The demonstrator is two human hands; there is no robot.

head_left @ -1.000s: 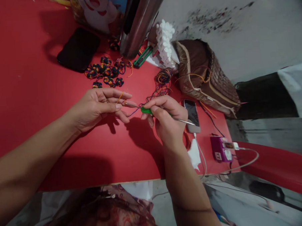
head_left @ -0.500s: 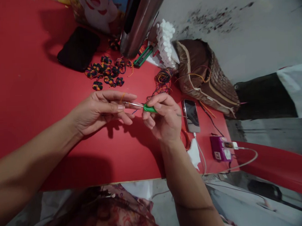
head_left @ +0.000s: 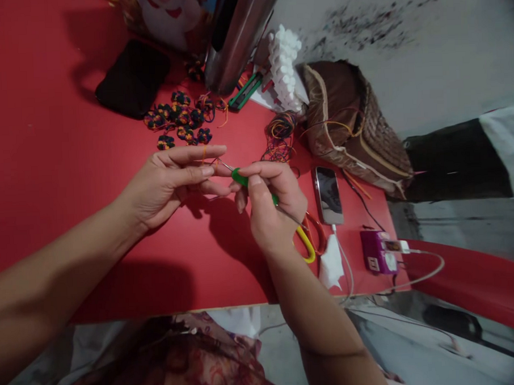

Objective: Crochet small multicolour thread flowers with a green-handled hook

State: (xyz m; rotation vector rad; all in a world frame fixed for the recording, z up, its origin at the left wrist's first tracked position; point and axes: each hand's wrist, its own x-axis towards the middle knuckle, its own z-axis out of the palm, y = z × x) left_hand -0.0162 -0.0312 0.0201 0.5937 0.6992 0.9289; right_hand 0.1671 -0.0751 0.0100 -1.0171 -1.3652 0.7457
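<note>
My right hand (head_left: pixel 277 206) is closed around a crochet hook (head_left: pixel 239 177) with a green grip. Its thin metal tip points left and up, toward the fingers of my left hand, and its rear shaft sticks out below my palm. My left hand (head_left: pixel 167 185) pinches thread between thumb and fingers, with an orange strand of thread (head_left: pixel 204 155) looped over the raised index finger. The small piece at the fingertips is mostly hidden. Beyond my hands lie several small multicoloured crocheted flowers (head_left: pixel 179 113) and a tangled bundle of thread (head_left: pixel 280 129).
Scissors (head_left: pixel 307 248) with yellow and orange handles lie right of my right wrist, near a phone (head_left: pixel 327 195) on a white cable. A green cutter (head_left: pixel 244 92), a dark pouch (head_left: pixel 133 79), a brown bag (head_left: pixel 338 109) and a purple power adapter (head_left: pixel 376 252) surround the work area.
My right hand has turned, so the crochet hook now slants more steeply with its rear end lower. More of the scissors shows. My left index finger is slightly higher.
</note>
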